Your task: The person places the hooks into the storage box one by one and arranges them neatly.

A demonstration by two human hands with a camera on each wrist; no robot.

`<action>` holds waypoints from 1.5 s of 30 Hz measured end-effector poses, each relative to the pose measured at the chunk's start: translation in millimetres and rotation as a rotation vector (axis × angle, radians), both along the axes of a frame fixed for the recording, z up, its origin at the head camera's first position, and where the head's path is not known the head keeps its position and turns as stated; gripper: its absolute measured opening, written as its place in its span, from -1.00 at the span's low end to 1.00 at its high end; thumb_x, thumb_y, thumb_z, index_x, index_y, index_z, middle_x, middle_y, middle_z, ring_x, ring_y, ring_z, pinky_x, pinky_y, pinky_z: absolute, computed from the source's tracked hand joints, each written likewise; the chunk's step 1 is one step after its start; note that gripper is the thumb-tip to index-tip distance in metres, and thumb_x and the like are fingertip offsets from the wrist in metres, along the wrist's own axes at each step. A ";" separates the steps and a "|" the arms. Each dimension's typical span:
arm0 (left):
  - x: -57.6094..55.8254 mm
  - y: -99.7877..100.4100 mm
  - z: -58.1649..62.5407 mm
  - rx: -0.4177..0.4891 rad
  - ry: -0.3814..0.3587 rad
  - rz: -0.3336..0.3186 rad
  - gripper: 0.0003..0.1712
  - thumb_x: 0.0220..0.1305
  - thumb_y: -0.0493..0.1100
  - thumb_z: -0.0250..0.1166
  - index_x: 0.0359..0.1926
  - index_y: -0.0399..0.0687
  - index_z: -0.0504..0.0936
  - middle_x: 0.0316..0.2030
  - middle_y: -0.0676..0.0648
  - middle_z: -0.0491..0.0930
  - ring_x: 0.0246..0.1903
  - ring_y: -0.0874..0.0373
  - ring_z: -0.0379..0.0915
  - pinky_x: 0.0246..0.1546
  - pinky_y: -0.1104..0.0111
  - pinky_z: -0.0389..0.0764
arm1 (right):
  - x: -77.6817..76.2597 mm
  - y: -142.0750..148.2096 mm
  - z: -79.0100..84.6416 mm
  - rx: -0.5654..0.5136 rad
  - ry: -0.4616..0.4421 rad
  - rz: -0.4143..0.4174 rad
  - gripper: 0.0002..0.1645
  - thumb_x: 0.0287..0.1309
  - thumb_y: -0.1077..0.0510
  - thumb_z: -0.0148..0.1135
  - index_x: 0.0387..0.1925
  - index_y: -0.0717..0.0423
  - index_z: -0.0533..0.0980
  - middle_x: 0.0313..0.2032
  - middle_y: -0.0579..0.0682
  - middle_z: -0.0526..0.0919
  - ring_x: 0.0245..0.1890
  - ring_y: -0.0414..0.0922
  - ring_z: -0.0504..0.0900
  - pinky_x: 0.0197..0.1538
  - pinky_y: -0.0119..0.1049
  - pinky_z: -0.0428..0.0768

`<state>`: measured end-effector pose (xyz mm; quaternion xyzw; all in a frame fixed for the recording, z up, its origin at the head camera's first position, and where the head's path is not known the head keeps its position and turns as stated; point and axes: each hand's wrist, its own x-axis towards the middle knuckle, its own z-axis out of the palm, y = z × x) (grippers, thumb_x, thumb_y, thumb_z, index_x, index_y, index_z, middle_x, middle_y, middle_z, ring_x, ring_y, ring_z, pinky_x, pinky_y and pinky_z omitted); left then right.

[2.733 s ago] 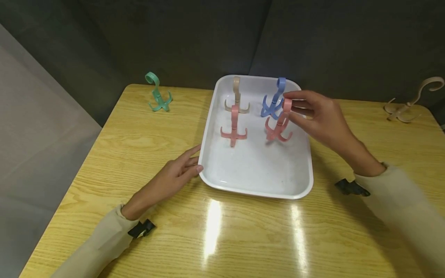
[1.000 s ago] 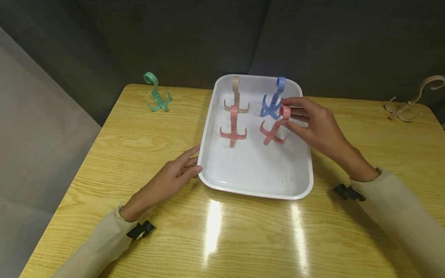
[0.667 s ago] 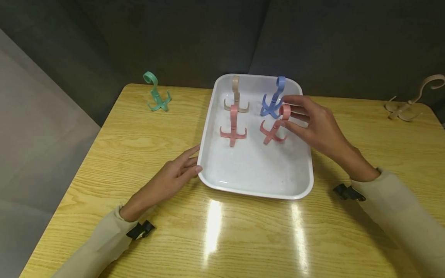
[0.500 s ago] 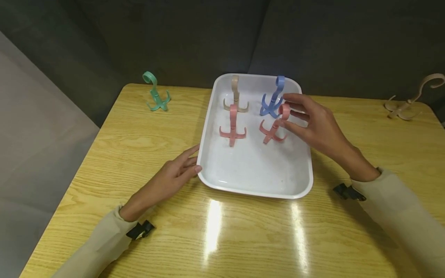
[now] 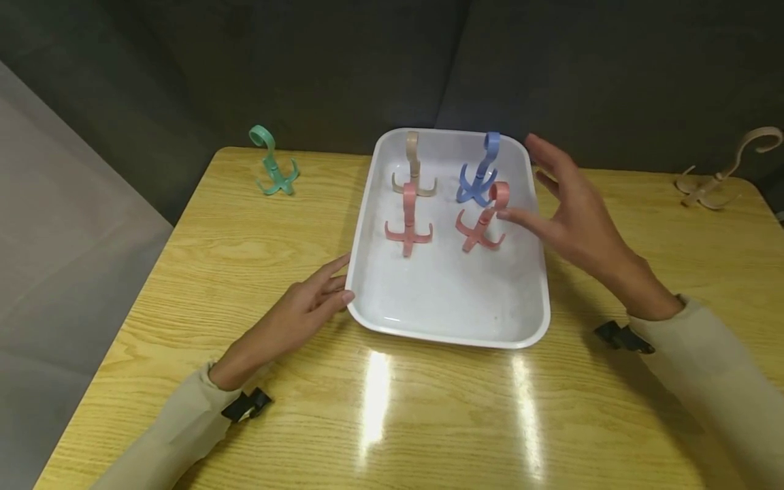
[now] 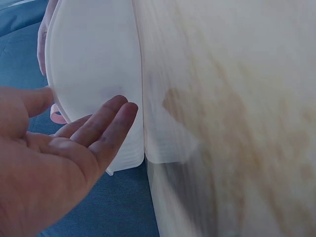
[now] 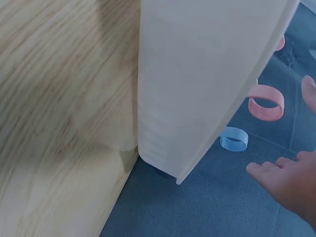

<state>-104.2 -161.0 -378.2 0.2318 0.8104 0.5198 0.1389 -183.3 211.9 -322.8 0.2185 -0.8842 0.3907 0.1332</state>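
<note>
A white tray [image 5: 447, 299] stands on the wooden table with several plastic multi-prong hooks upright in it. At the back are a beige hook [image 5: 414, 170] and a blue hook [image 5: 484, 170]; in front of them stand a left pink hook [image 5: 409, 221] and a right pink hook [image 5: 480, 228]. My right hand [image 5: 578, 211] is spread over the tray's right rim, its thumb tip right at the right pink hook's curl; in the right wrist view that pink curl [image 7: 266, 102] stands apart from the fingers. My left hand [image 5: 300, 309] rests with straight fingers against the tray's left side wall [image 6: 94, 54].
A green hook [image 5: 277, 163] stands at the table's back left corner. Another beige hook [image 5: 713, 180] is at the back right. Dark cloth [image 5: 306, 75] hangs behind the wooden table [image 5: 275, 422].
My right hand brought the right pink hook down onto the tray floor, then its fingers spread and moved off to the right. The left hand has stayed at the tray's side.
</note>
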 end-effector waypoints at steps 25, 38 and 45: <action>0.1 -0.6 0.4 0.004 -0.019 0.005 -0.33 0.45 -0.06 0.04 0.47 0.03 0.00 0.23 -0.18 0.39 0.19 0.11 0.35 0.16 0.20 0.40 | -15.9 68.3 -6.8 0.051 0.117 -0.186 -0.05 0.19 0.27 0.25 0.47 -0.07 -0.04 0.45 -0.10 0.00 0.40 -0.21 -0.01 0.39 -0.32 0.00; -1.1 -0.7 -0.8 0.002 -0.012 0.005 -0.33 0.44 -0.05 0.05 0.47 0.03 0.02 0.24 -0.16 0.38 0.20 0.12 0.34 0.14 0.22 0.42 | -25.7 101.9 -10.7 -0.047 0.049 -0.268 -0.18 0.31 0.11 0.10 0.45 -0.24 -0.07 0.44 -0.12 -0.02 0.39 -0.29 -0.04 0.40 -0.27 -0.01; -0.8 -0.3 0.2 -0.010 -0.019 0.012 -0.33 0.45 -0.05 0.05 0.47 0.05 0.02 0.24 -0.12 0.38 0.20 0.14 0.34 0.16 0.22 0.40 | -26.6 104.4 -12.8 -0.077 0.024 -0.274 -0.20 0.32 0.13 0.07 0.45 -0.21 -0.07 0.44 -0.11 -0.04 0.40 -0.30 -0.07 0.41 -0.30 -0.05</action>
